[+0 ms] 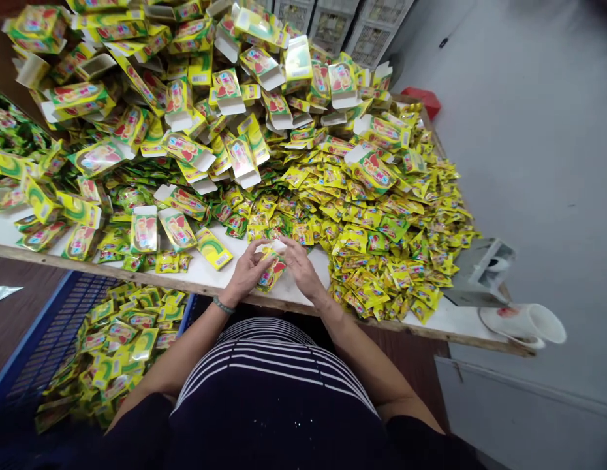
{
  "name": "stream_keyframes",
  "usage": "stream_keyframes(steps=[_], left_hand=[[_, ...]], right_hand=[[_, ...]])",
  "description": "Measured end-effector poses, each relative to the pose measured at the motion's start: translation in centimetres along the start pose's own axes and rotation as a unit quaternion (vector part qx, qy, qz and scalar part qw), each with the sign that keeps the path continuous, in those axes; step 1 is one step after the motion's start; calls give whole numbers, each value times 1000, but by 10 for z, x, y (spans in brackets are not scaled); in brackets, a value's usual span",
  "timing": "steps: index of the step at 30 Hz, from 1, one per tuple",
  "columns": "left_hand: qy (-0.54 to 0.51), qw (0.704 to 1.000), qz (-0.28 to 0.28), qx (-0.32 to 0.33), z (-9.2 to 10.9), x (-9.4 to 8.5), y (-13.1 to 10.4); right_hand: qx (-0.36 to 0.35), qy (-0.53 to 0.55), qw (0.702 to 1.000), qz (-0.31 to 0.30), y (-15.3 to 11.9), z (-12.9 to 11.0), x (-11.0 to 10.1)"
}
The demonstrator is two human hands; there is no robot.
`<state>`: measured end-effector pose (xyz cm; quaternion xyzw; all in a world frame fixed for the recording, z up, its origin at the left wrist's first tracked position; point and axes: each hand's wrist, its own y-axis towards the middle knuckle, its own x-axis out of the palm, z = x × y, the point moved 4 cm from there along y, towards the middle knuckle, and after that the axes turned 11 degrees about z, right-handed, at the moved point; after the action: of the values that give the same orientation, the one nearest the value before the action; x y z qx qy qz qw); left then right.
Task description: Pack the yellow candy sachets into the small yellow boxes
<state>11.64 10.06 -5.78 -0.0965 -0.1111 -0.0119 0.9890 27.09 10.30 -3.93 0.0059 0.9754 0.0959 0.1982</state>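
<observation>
Between my two hands, just above the table's front edge, is a small yellow-green candy box (pixel 271 273) with a red fruit print. My left hand (pixel 248 271) grips it from the left, thumb along its side. At its upper right end, my right hand (pixel 299 266) has its fingers bent around a white flap; the fingertips are partly hidden. Left of my hands, a yellow box (pixel 214 249) lies on the white tabletop (pixel 205 277). Small yellow sachets (pixel 367 241) are heaped to the right, and green sachets (pixel 235 222) lie just behind my hands.
Many open-flapped boxes (pixel 235 153) are piled across the back. Below the table at left, a blue crate (pixel 36 349) holds filled-looking boxes and packets. A grey metal device (pixel 482 271) and a white cup (pixel 538 323) occupy the right end. White crates (pixel 327 26) stand behind.
</observation>
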Motion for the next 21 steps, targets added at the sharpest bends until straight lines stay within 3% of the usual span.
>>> stream_keyframes(steps=[2,5,7,11,17,21], left_hand=[[23,999,8,27,1,-2,1],[31,999,1,36,0,-3,1],[16,1000,9,17,-2,-3,1],[-49,998,33,-27,-4,-4,0],[-83,995,-6,-61,-6,-4,-3],[-80,995,22,-62,-7,-6,-4]], right_hand=[[-13,9,999,41,0,-3,-2],[-24,10,1000,4,0,-5,4],[10,56,998,2,-1,-1,6],[77,149,983,71,-7,7,8],[97,110,989,13,-12,6,14],[111,132,985,22,-6,4,10]])
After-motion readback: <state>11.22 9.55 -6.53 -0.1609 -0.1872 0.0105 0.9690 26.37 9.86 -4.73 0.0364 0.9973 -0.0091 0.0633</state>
